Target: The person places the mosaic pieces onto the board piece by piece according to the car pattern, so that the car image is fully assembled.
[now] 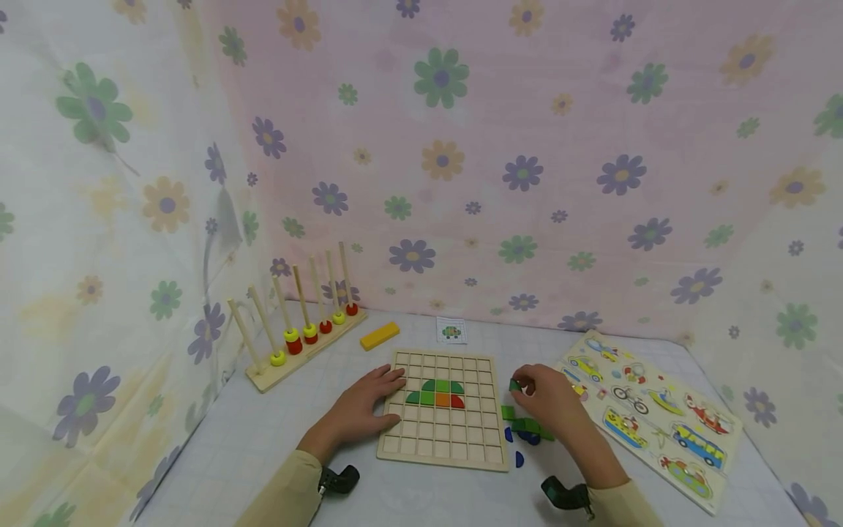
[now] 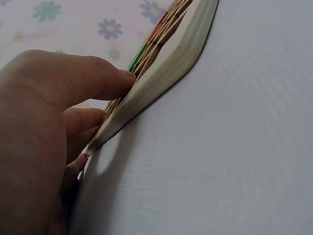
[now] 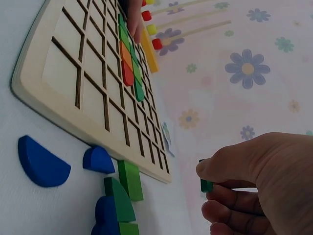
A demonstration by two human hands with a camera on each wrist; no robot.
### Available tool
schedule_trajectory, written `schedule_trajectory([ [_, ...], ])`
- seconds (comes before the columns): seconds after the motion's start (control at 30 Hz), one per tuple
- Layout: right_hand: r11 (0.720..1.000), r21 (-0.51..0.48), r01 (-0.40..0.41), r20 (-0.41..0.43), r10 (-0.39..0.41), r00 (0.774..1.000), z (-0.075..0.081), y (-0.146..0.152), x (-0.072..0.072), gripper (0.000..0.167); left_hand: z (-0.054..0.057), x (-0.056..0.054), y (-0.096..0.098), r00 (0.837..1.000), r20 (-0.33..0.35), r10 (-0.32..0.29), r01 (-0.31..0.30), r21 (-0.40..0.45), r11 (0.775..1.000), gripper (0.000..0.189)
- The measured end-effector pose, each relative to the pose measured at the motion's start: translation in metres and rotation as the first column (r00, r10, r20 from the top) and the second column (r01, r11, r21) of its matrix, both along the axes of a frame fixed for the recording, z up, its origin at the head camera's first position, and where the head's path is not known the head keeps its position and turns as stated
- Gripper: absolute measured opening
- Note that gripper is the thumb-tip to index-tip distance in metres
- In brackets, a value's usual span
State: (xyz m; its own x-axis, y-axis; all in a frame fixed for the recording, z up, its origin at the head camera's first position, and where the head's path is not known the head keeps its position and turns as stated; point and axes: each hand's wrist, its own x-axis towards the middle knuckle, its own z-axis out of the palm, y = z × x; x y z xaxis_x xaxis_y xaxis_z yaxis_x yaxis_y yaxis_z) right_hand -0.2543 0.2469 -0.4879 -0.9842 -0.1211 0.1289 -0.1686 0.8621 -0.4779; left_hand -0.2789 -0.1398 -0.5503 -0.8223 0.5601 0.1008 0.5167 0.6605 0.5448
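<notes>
Well, green block [image 3: 206,186] in right hand [image 1: 548,397].

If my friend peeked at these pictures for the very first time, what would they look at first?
Probably the big flowery cloth behind the table. Next might come the bright red, orange and green pieces near the middle of the wooden grid board. Then perhaps the right hand, pinching a small dark green piece to the right of that board.
</notes>
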Motion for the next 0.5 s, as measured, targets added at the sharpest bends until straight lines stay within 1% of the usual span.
schedule_trajectory([
  [0.17,1.0,0.004,-0.02,-0.008,0.02,1.0,-0.001,-0.007,-0.003,0.021,0.0,-0.001,0.001,1.0,-0.003,0.001,-0.001,-0.002,1.0,0.069],
  [0.4,0.999,-0.035,-0.02,0.01,0.02,1.0,0.0,-0.019,-0.004,0.022,0.0,0.0,0.001,1.0,0.003,0.004,-0.004,-0.005,1.0,0.069],
  [0.5,0.999,-0.036,-0.032,0.004,0.032,0.999,-0.001,-0.024,-0.004,0.021,-0.001,0.0,0.001,1.0,0.002,0.003,-0.003,-0.001,1.0,0.068],
])
